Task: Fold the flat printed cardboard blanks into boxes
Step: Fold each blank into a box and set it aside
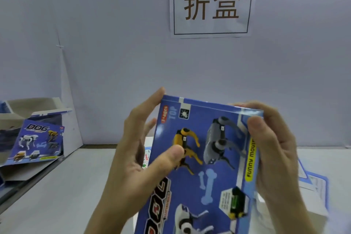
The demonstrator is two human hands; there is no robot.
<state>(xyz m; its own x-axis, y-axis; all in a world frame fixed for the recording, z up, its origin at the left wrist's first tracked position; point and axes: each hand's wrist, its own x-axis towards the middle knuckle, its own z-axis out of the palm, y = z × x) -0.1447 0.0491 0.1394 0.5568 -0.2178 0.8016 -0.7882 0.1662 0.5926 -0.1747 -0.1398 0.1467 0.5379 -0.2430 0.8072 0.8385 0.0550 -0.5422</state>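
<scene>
Right in front of the person, the blue DOG carton is up off the table, held in the air at a slant between both hands, printed face toward them. You can see the yellow robot dog, the grey one and the pale bones on the panel. How far it is folded up, I cannot tell from here.

The left hand has it along the left edge. Its thumb is flat on the printed face just by the yellow dog, the forefinger reaches up to the top left corner, and the other fingers go behind the card, so it's a pinch, front against back.

The right hand is wrapped round the right edge. Its thumb is down on the top right corner and the fingers curl over the top and behind, clamped on firmly.

Under that right hand, flat printed blanks lie on the table, edged in blue.

Over on the left, a folded DOG box leans with its face to us, and behind it stands an open box showing its plain grey inside.

Up on the pale wall hangs a white paper sign with two large brown characters in a black frame.
</scene>
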